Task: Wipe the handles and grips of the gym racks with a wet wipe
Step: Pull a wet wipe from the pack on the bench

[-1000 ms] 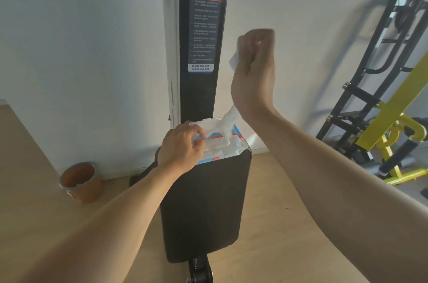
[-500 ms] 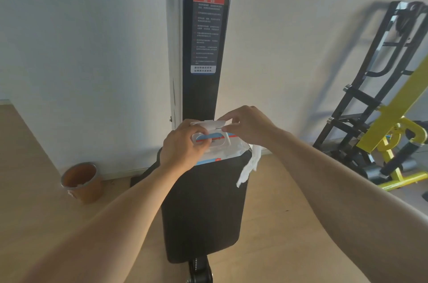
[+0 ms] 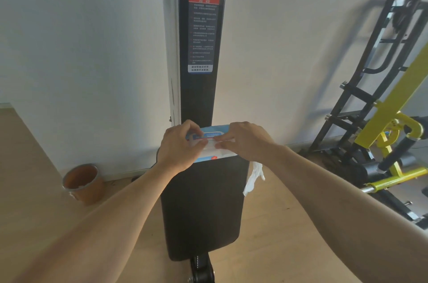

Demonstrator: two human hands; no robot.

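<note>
A blue and white wet wipe pack [image 3: 214, 134] lies on the far end of a black padded bench seat [image 3: 203, 208]. My left hand [image 3: 179, 146] holds the pack's left side. My right hand [image 3: 245, 141] presses fingers on the pack's lid, which lies flat. A white wet wipe [image 3: 253, 177] hangs from under my right hand, beside the seat's right edge. A black upright column [image 3: 201, 88] with a warning label [image 3: 203, 25] stands behind the pack.
A brown pot [image 3: 83, 183] stands on the wooden floor at the left by the white wall. A black rack [image 3: 375, 79] and yellow gym machine [image 3: 398, 134] fill the right side. The bench's hinge [image 3: 201, 271] is at the bottom.
My right hand pulled a wipe up out of the pack, then came down. The lid, raised half a second ago, now lies flat under my fingers. The wipe dangles lower.
</note>
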